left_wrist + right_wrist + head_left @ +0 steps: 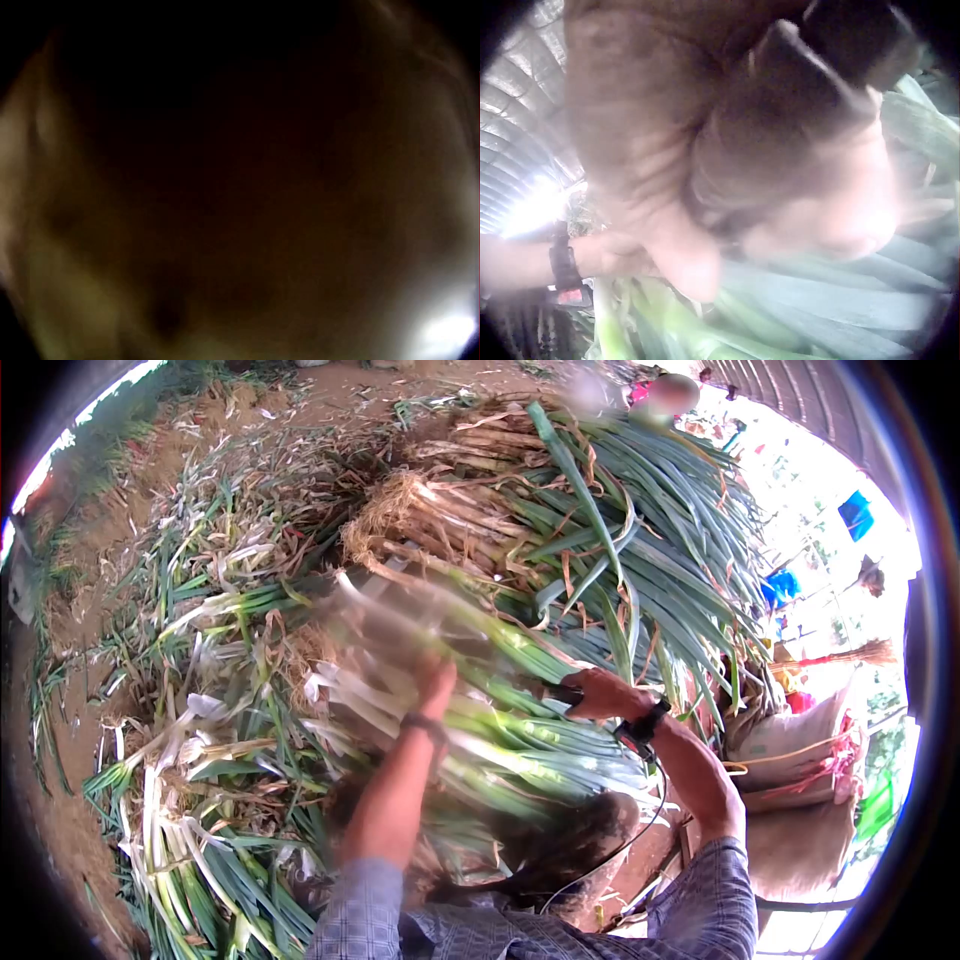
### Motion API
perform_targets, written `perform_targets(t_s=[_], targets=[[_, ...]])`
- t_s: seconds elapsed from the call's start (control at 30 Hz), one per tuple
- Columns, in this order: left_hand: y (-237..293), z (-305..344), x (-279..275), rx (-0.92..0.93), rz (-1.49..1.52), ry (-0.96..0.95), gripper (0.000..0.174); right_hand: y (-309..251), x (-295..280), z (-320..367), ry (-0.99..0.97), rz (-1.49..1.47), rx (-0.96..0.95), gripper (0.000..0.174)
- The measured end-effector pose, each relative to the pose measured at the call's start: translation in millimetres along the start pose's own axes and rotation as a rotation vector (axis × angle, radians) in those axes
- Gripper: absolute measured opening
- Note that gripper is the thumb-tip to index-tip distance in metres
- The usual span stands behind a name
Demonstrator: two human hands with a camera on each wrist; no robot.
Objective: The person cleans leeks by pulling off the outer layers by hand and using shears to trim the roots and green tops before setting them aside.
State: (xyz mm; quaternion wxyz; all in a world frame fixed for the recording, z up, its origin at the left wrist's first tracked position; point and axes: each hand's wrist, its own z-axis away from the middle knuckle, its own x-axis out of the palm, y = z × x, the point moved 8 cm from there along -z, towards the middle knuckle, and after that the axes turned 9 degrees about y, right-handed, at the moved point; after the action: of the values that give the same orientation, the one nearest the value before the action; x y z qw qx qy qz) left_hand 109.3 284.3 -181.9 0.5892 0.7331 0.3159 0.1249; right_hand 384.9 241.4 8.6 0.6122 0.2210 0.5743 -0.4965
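Long green onions (520,745) lie in a loose layer before the person, pale root ends left and green leaves right. My left hand (434,682), blurred, reaches in among their pale stalks; its fingers are largely lost in the blur. A streaked stalk runs above that hand toward my right hand (605,693), which is at the green leaves. In the right wrist view the right fingers (855,214) are curled and wear dark sleeves, with onion leaves (825,300) right beneath. I cannot tell what these fingers hold. The left wrist view is dark and blurred.
A large heap of untrimmed onions (440,520) with brown roots rises behind the hands. Cleaned onions (190,860) lie at lower left, amid stripped leaves (220,550) strewn over bare soil. Stuffed sacks (800,790) stand at the right. A thin cable (640,835) trails from the right wrist.
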Motion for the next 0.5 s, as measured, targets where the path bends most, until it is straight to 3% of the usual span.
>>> perform_targets(t_s=[0.1,0.17,0.23,0.4,0.5], targets=[[-36,-4,8,-0.776,0.403,-0.158,0.018,2,3,-1,0.019,0.03,-0.03,0.045],[-32,12,7,-0.838,0.616,0.001,0.029,3,1,6,0.044,0.028,-0.05,0.044],[-5,10,1,-0.877,0.687,-0.047,0.035,0,-8,13,0.093,0.016,-0.096,0.042],[51,21,13,-0.914,0.737,-0.372,0.04,2,-30,37,0.041,-0.092,-0.031,0.048],[50,29,29,-0.914,0.867,-0.456,0.044,-8,-45,51,0.084,-0.139,-0.04,0.043]])
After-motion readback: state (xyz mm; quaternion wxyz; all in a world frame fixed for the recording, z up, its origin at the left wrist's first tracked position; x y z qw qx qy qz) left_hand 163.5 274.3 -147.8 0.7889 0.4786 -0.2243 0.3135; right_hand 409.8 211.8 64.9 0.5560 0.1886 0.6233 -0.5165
